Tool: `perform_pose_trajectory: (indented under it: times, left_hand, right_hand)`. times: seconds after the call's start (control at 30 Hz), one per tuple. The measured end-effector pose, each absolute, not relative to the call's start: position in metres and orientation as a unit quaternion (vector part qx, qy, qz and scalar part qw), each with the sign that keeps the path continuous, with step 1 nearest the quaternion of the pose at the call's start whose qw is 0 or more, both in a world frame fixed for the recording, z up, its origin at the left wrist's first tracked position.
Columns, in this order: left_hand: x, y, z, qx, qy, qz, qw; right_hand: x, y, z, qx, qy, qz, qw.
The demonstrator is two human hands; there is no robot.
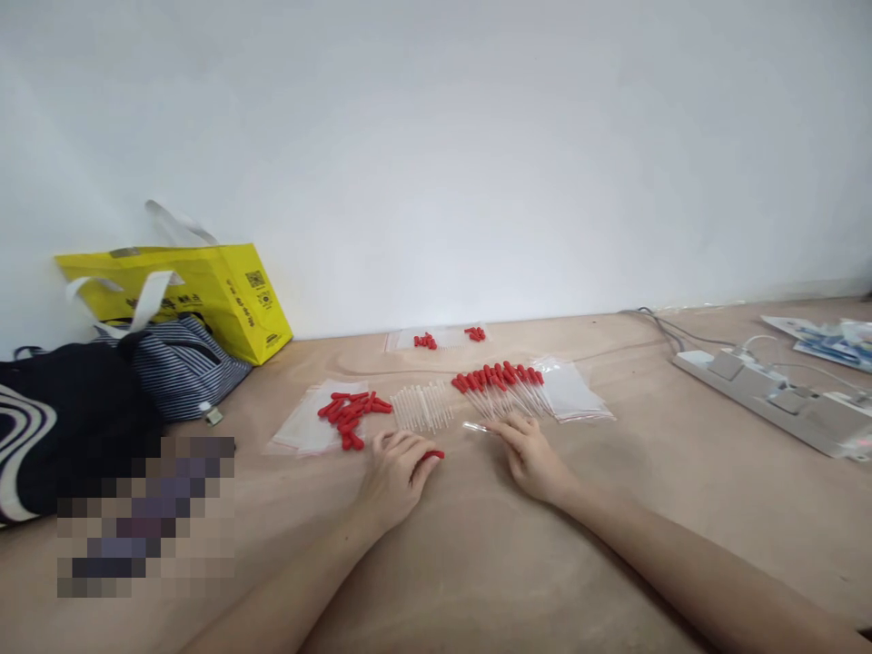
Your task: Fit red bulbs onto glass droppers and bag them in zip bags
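My left hand (pixel 401 472) is closed around a red rubber dropper bulb (pixel 436 454), whose end sticks out past the thumb. Between thumb and fingers, my right hand (pixel 528 456) pinches a clear dropper tube (pixel 475 427) that points left toward the bulb; the two are apart. Loose red bulbs (pixel 349 414) lie in a heap on clear plastic bags (pixel 300 420) beyond my left hand. A row of bare clear tubes (pixel 422 406) lies in the middle. Past my right hand, droppers with red bulbs on their tubes (pixel 500 377) lie side by side.
More clear bags (pixel 576 392) lie at the right of the droppers. At the wall, a bag (pixel 446 336) bears small red bulb clusters. A yellow bag (pixel 204 300), a striped pouch (pixel 183 363) and a black bag (pixel 74 427) stand left. A power strip (pixel 769 400) lies right.
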State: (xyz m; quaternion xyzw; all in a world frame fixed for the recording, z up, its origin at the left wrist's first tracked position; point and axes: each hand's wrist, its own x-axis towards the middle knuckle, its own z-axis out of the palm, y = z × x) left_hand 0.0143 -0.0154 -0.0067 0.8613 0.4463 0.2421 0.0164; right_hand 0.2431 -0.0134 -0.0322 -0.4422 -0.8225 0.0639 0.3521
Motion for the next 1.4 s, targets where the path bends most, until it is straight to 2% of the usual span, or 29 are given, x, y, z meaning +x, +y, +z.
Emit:
perform_pose_trajectory:
  times: [0.23, 0.63, 0.77, 1.03, 1.4]
  left_hand:
    - [0.015, -0.017, -0.006, 0.842, 0.469, 0.265, 0.022]
    - [0.014, -0.013, -0.014, 0.823, 0.485, 0.291, 0.048]
    - [0.014, -0.014, -0.015, 0.822, 0.486, 0.292, 0.056]
    - [0.018, -0.025, -0.005, 0.859, 0.442, 0.258, 0.017]
    - [0.021, -0.029, -0.007, 0.878, 0.384, 0.285, -0.004]
  right_hand:
    - [0.217, -0.025, -0.030, -0.407, -0.848, 0.073, 0.331]
    - [0.205, -0.029, -0.027, -0.406, -0.844, 0.061, 0.344]
    - [0.203, -0.030, -0.027, -0.397, -0.851, 0.031, 0.342]
    - [0.215, -0.024, -0.015, -0.354, -0.890, -0.082, 0.276]
    - [0.209, -0.027, -0.018, -0.351, -0.881, -0.038, 0.316]
